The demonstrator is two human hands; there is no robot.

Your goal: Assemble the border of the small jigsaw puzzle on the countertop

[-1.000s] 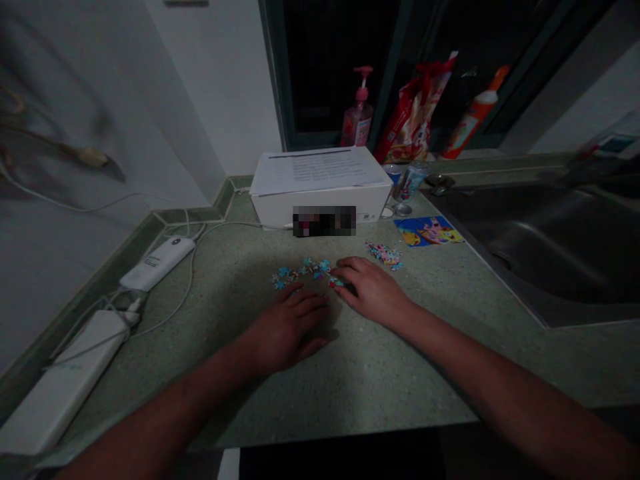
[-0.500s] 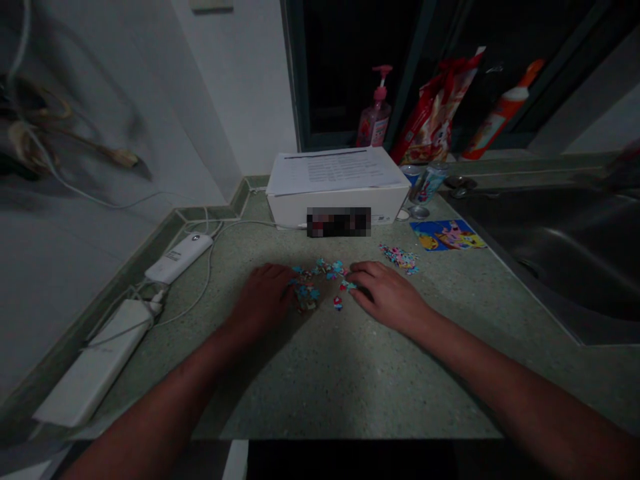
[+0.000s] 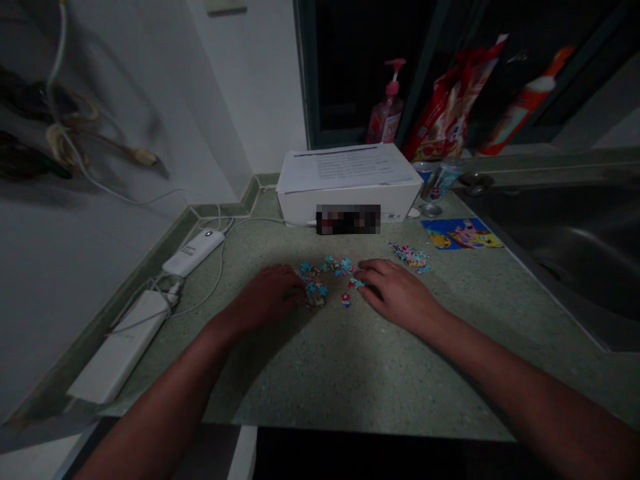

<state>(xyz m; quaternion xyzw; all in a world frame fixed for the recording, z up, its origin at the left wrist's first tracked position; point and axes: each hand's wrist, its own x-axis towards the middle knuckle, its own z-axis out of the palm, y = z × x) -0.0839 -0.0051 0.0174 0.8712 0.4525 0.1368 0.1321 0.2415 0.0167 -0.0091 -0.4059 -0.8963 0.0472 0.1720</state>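
1. In the head view, you are holding your left hand low over the bench, its fingers curling in at the left edge of a loose cluster of jigsaw pieces; the fingertips are partly hiding in shadow, so I cannot tell whether they are closing on a piece
2. You are resting your right hand on the other side of that cluster, thumb and fingers standing apart; a small red and teal piece is lying by the gap between them, and I cannot tell whether the thumb is touching it
3. Between your hands, nearer to you than most of the cluster, a red and blue piece is lying by itself
4. Beyond your right hand, a second heap of pieces is sitting on the bench, and a blue picture card is lying flat behind it, just beside the sink
5. At the back, a white box is carrying a printed sheet, with a pixelated dark item showing at its front; a can is leaning near the box's right end
6. On your left, two white devices are lying along the wall with cords around them
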